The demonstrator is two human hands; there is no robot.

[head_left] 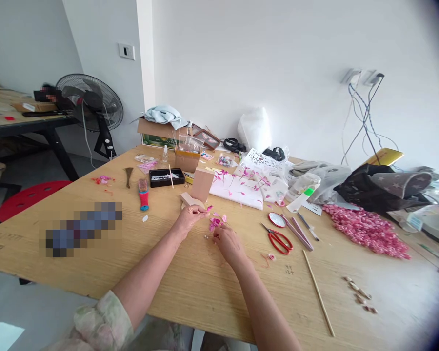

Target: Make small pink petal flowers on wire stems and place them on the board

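Observation:
My left hand (190,217) has its thumb and forefinger pinched on a small magenta petal (209,208) at the middle of the table. Just right of it, my right hand (227,240) is bent down beside a little pile of pink and purple petals (215,223), fingers drawn together; what they hold, if anything, is hidden. Tiny white bits (206,237) lie left of the right fingertips. Behind my left hand are a roll of tape (192,201) and an upright cardboard piece (203,184). Pink flower stems (237,187) rest on a white sheet behind the petals.
Red-handled scissors (280,242), a round mirror (277,220) and a long wooden stick (319,294) lie right. Pink material (366,230) is heaped farther right. A black tray (167,177), a red brush (143,194) and a box (187,159) stand left and behind.

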